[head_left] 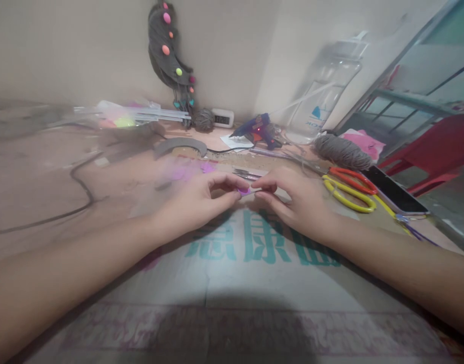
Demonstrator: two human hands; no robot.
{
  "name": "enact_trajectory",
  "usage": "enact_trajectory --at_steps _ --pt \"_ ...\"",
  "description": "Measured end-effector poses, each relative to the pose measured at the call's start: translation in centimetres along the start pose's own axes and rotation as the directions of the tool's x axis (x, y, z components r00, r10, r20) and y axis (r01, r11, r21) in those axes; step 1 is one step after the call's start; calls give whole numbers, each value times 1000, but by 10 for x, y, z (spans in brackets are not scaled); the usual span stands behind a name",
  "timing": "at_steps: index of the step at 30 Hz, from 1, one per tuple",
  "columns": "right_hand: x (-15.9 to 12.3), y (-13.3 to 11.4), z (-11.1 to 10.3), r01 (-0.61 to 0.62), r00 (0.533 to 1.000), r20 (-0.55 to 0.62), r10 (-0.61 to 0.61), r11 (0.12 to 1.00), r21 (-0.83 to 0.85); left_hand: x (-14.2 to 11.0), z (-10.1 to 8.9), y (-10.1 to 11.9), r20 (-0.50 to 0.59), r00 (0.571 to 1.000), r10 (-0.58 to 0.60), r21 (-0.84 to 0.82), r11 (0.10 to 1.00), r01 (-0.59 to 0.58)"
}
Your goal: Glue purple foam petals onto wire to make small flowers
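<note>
My left hand (199, 198) and my right hand (292, 194) meet at the middle of the work surface. Both pinch a small purple piece (244, 191) between thumb and fingertips. The piece is tiny and mostly covered by my fingers. Both hands rest low over a flattened cardboard sheet (247, 268) with teal printed characters. A small pair of metal snips (245, 175) lies just behind my fingertips.
Orange and yellow scissors (349, 188), a phone (393, 191) and grey yarn (341, 150) lie to the right. A blue glue gun (257, 129), a clear water bottle (326, 91), a grey felt arc (181, 146), purple scraps (190, 171) and a black cable (78, 187) lie behind and left. A red chair (432, 146) stands right.
</note>
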State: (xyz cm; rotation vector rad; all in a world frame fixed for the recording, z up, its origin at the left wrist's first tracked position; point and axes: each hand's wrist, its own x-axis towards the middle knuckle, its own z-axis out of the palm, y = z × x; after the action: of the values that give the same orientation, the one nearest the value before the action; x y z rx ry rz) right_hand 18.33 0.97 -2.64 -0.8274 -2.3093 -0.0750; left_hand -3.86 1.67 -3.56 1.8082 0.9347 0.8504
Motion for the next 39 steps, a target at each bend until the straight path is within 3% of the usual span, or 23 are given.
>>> enact_trajectory --at_steps 8,15,22,26,30,35,39 --pt "1 1 0 -61 996 70 55 995 76 -1 0 0 -4 1000 -8 5 1000 8" --pt "1 2 0 -90 995 58 86 993 75 -1 1 -1 4 1000 -9 -9 1000 9" --pt "1 3 1 -219 976 42 215 970 108 -1 2 1 21 1000 -13 -43 999 14" --pt "2 4 2 -216 976 64 209 967 137 -1 2 3 26 1000 -17 -56 998 19" --pt "3 8 2 -254 965 -22 261 955 153 0 2 5 4 999 -37 -76 996 38" --pt "0 11 3 -328 905 -157 395 884 332 0 -1 4 1 997 -76 -92 993 76" --pt "-1 8 3 -267 938 -132 320 911 314 0 -2 2 -25 997 -78 -92 993 75"
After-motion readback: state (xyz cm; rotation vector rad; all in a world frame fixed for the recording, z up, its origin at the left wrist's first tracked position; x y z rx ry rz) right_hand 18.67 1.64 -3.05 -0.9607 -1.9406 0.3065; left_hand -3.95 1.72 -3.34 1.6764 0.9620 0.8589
